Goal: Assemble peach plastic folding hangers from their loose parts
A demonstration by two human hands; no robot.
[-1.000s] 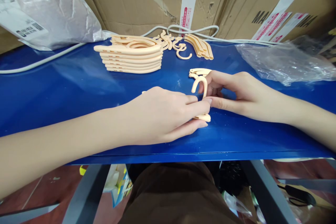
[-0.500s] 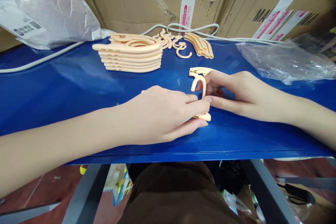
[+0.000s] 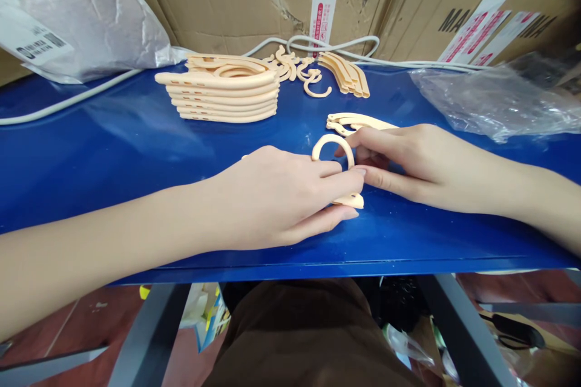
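On the blue table, my left hand is closed over a cream plastic hanger arm, most of which it covers. A cream hanger hook stands up at its fingertips, its open curve facing left. The thumb and fingers of my right hand pinch around the hook's stem; its base is hidden between both hands. Just behind my right hand lies another cream hanger piece, partly covered by its fingers.
Behind my left hand is a stack of cream hanger parts. Loose hooks and curved arms lie to its right. A white cable, clear plastic bag, silvery parcel and cardboard boxes line the back.
The hook has turned, so its curve now shows wider and reaches further left. Both hands stay almost in place.
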